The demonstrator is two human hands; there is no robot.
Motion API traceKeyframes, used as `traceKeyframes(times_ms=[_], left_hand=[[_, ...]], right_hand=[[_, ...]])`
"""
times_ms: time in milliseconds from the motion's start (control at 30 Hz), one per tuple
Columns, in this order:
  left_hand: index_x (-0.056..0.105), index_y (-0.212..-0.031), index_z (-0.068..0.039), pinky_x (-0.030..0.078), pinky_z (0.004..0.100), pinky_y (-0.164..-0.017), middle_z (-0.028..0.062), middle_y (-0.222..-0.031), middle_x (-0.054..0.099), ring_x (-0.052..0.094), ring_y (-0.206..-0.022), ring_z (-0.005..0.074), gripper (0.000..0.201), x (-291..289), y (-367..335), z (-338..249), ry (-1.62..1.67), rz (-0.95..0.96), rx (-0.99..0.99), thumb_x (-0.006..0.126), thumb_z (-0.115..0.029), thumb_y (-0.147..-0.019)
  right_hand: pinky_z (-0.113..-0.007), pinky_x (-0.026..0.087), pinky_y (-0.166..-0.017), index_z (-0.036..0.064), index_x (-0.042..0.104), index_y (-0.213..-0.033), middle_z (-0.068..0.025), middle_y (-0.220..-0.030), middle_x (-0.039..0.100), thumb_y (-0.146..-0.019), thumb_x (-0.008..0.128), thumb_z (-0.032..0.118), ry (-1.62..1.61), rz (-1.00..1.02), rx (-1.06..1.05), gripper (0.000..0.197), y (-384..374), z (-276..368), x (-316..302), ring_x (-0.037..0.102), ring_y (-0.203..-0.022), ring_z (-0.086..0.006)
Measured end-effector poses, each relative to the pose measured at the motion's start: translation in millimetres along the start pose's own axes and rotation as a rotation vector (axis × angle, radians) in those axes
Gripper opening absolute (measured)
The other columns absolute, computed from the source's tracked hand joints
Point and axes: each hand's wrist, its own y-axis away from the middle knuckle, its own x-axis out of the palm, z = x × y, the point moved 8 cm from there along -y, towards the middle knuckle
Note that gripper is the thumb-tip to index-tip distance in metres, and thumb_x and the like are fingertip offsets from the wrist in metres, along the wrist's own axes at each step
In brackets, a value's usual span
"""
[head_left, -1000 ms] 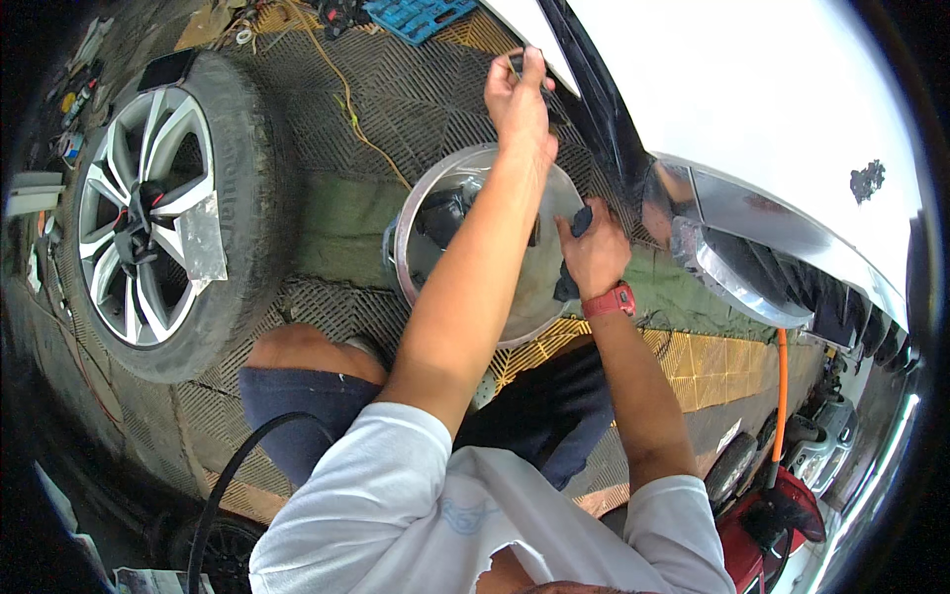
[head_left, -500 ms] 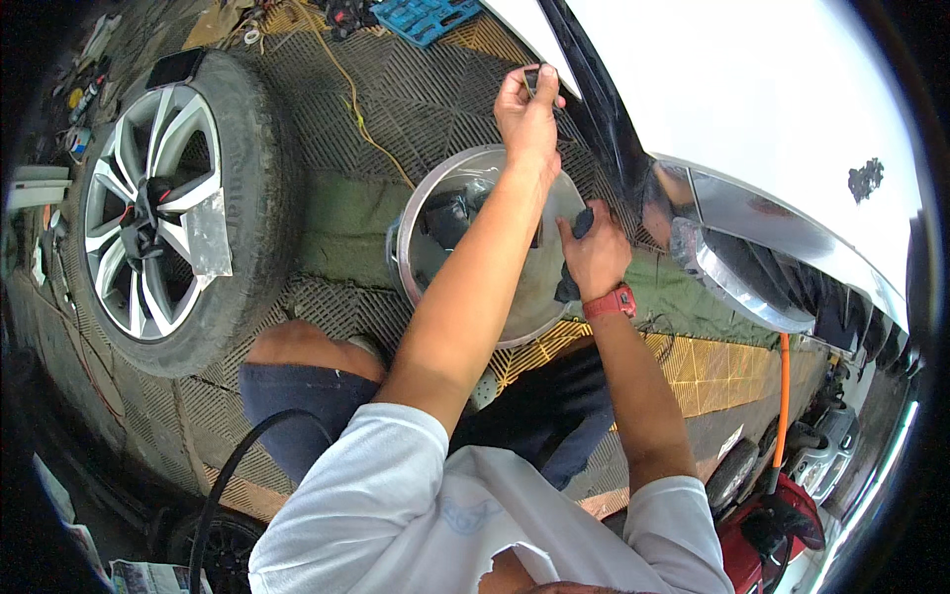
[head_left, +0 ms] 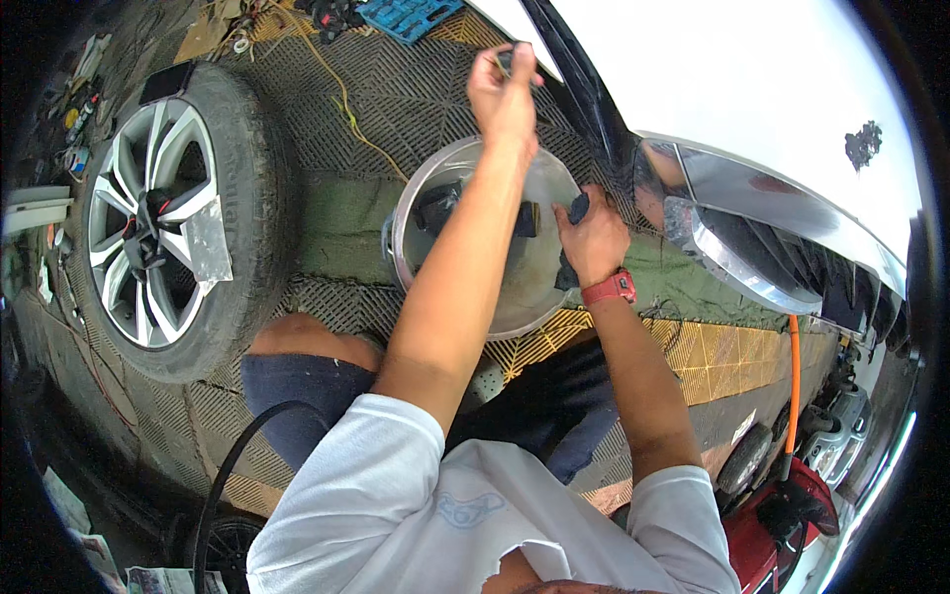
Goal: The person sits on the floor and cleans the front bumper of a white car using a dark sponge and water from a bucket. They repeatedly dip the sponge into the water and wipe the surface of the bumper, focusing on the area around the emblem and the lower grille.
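two bare hands up at the wheel arch of a white car body [head_left: 752,109]. left hand [head_left: 505,89] raised high on a long outstretched forearm, fingers pinched shut round a small dark object [head_left: 507,57] at the black arch edge [head_left: 584,94]; too small to tell what kind of part. right hand [head_left: 592,243] lower, wrist wearing a red watch band [head_left: 609,289], fingers clenched round a dark handle [head_left: 577,210], likely a tool grip, pressed against the right rim of the brake disc. shiny round brake disc [head_left: 515,297] between both forearms, just below the arch, dark caliper blocks [head_left: 435,208] visible on its face left of the forearm. removed wheel [head_left: 158,223] well apart on the left, lying against the grated floor mat [head_left: 396,99], silver spokes facing up, tyre around them. green cloth strip [head_left: 341,223] flat on the mat between wheel and disc. blue tool tray [head_left: 408,15] and a yellow cord [head_left: 346,99] near the top edge. chrome headlight housing [head_left: 732,257] right of the disc, touching the bodywork. orange hose [head_left: 793,396] running down toward a red machine [head_left: 782,525] at lower right. white t-shirt [head_left: 416,505] and dark shorts [head_left: 297,381] filling the bottom, bent knee beside the wheel. black hose loop [head_left: 228,475] at lower left.
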Motion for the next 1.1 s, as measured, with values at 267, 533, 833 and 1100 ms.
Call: traceKeyframes(times_ms=[267, 533, 833, 1100], left_hand=[[0.069, -0.101, -0.01, 0.048, 0.0277, -0.069, -0.0024, -0.087, 0.068, 0.057, -0.073, 0.0092, 0.016, 7, 18, 3, 0.043, 0.001, -0.012, 0.082, -0.019, -0.098], [0.068, -0.1, -0.008, 0.047, 0.0273, -0.068, -0.0015, -0.086, 0.068, 0.058, -0.073, 0.0095, 0.017, 2, 8, -8, -0.056, -0.067, -0.015, 0.081, -0.019, -0.098], [0.066, -0.099, -0.007, 0.047, 0.0246, -0.065, -0.0011, -0.084, 0.067, 0.057, -0.069, 0.0074, 0.016, 1, 11, -2, 0.017, -0.021, -0.021, 0.08, -0.015, -0.098], [0.069, -0.104, -0.011, 0.049, 0.0274, -0.073, -0.0023, -0.094, 0.07, 0.06, -0.077, 0.0099, 0.018, -10, 3, -16, 0.003, 0.01, -0.092, 0.083, -0.02, -0.096]], right_hand=[[-0.053, 0.06, -0.077, 0.01, 0.069, -0.121, -0.0204, -0.104, 0.075, -0.082, 0.085, 0.043, 0.009, -0.028, -0.035, 0.053, 1, 10, -7, 0.075, -0.09, -0.042], [-0.051, 0.06, -0.076, 0.0102, 0.069, -0.121, -0.0216, -0.105, 0.074, -0.083, 0.085, 0.042, 0.005, -0.002, -0.022, 0.052, 4, 7, -5, 0.075, -0.091, -0.041], [-0.052, 0.06, -0.076, 0.0094, 0.068, -0.121, -0.0206, -0.105, 0.075, -0.082, 0.086, 0.043, 0.02, -0.025, -0.023, 0.054, 3, 10, -6, 0.075, -0.09, -0.041], [-0.051, 0.06, -0.078, 0.0102, 0.069, -0.121, -0.02, -0.103, 0.075, -0.082, 0.085, 0.043, 0.026, -0.034, -0.028, 0.054, 5, 7, -5, 0.075, -0.09, -0.0408]])
